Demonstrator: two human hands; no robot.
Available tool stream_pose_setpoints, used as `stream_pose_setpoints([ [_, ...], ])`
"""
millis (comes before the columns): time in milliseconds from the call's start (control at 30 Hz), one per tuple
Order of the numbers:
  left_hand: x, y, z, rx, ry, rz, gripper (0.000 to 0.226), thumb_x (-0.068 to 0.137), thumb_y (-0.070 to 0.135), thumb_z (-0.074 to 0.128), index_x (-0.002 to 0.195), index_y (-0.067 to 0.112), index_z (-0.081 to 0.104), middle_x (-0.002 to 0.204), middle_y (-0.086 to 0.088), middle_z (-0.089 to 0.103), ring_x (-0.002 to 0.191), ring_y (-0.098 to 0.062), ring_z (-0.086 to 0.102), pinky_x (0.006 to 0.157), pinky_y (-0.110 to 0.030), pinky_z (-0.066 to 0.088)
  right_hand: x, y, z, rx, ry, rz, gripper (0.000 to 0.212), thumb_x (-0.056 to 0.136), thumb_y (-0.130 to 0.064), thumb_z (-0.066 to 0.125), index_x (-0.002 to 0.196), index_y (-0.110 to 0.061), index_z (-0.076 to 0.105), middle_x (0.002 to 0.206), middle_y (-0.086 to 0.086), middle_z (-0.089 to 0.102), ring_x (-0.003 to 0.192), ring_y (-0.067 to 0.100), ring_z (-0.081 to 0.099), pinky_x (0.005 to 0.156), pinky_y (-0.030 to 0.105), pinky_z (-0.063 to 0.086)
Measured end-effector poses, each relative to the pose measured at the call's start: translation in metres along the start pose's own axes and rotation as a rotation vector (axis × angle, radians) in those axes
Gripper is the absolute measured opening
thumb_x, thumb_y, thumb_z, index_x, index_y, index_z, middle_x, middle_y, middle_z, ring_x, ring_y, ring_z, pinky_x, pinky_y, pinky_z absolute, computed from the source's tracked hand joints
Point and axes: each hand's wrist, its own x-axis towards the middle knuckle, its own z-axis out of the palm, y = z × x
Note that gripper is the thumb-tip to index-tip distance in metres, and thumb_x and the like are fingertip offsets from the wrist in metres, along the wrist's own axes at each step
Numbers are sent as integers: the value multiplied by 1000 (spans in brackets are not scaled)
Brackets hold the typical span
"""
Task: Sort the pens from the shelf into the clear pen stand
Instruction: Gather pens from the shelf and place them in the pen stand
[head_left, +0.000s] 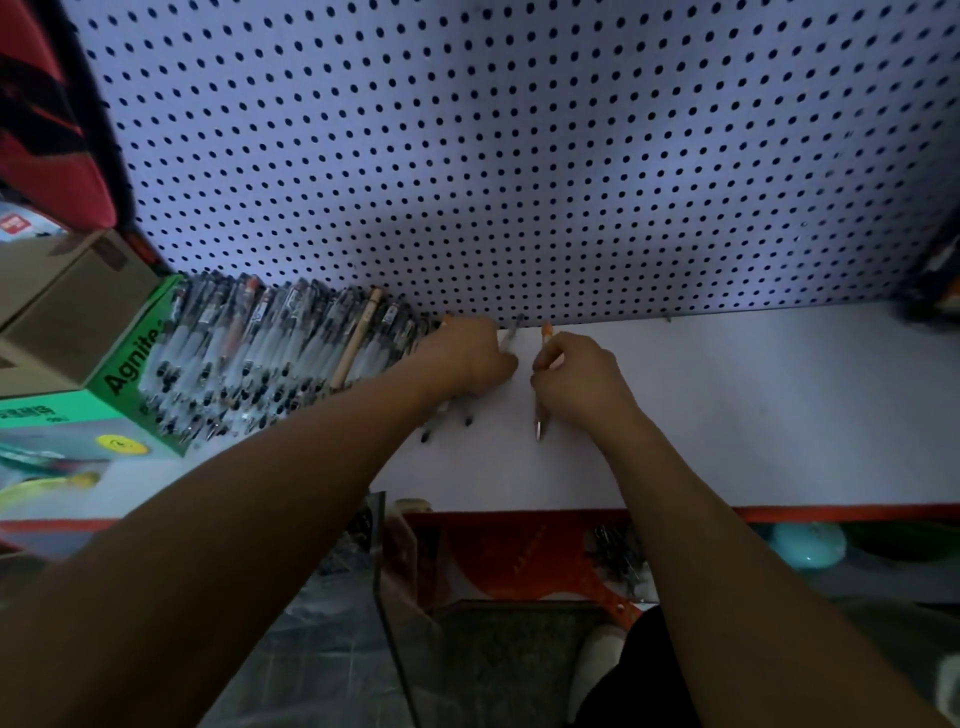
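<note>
Head view: on the white shelf (727, 415), the left hand (470, 358) grips several pens (447, 421), the right hand (576, 376) grips one orange-tipped pen (540, 426). Pen pile (260, 353) lies left; clear pen stand (467, 623) sits below.

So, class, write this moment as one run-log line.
left hand: grips several pens | right hand: holds orange-capped pen | pen pile: on shelf, left | clear pen stand: below shelf edge
</note>
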Motion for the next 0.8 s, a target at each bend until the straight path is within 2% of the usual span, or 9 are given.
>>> stream_pose_setpoints([
  [100,-3,-1,-8,-513,47,-116,36,96,23,53,63,13,45,56,-5,46,48,-17,45,45,-21,40,-4,-6,-10,372,-32,149,9,90,-7,54,89,-8,62,90,13,69,73,22,65,64,31,56],
  [167,-10,0,-17,-807,52,-233,25,96,23,53,75,10,53,65,-8,55,52,-17,54,42,-21,47,-10,-11,-15,577,-96,230,7,91,-4,53,90,-5,61,90,18,70,69,22,68,61,30,58],
  [233,-17,-4,-24,-971,35,-299,15,96,21,54,90,7,58,73,-9,60,56,-17,58,44,-20,50,-15,-15,-18,709,-149,274,7,88,0,55,94,-3,60,89,19,70,68,22,70,61,29,58],
  [367,-34,-22,-36,-1129,-12,-301,20,93,16,59,107,3,63,81,-12,67,56,-18,61,53,-24,52,-22,-19,-16,789,-177,300,5,88,0,57,93,-2,60,89,18,70,68,23,71,58,27,56],
  [500,-70,-35,-52,-1145,-44,-249,11,95,14,55,99,8,63,69,-5,65,56,-16,60,60,-28,52,-28,-25,-13,803,-152,305,7,89,-1,59,96,-2,60,96,21,69,71,25,70,61,29,57],
  [600,-102,-47,-67,-1170,5,-208,12,97,14,55,85,12,57,52,4,56,44,-10,52,54,-25,47,-37,-37,-12,847,-179,224,10,88,-1,61,98,-3,61,85,17,70,71,25,70,64,30,56],
  [700,-136,-64,-79,-1273,81,-168,7,98,17,54,95,12,59,77,-4,63,63,-17,58,61,-28,52,-50,-57,-12,860,-215,113,20,89,-4,64,108,-3,63,82,13,71,77,29,70,68,31,56],
  [733,-148,-70,-82,-1347,96,-153,7,98,16,53,96,12,58,78,-4,65,66,-19,60,64,-29,53,-56,-65,-11,851,-227,72,19,89,-4,64,109,-3,64,85,13,71,80,30,70,71,32,56],
  [800,-173,-82,-84,-1492,130,-111,11,99,14,49,91,14,55,64,1,66,62,-16,63,64,-29,52,-71,-83,-9,852,-246,6,15,91,-4,64,105,-4,66,87,14,71,80,30,71,73,35,56],
])
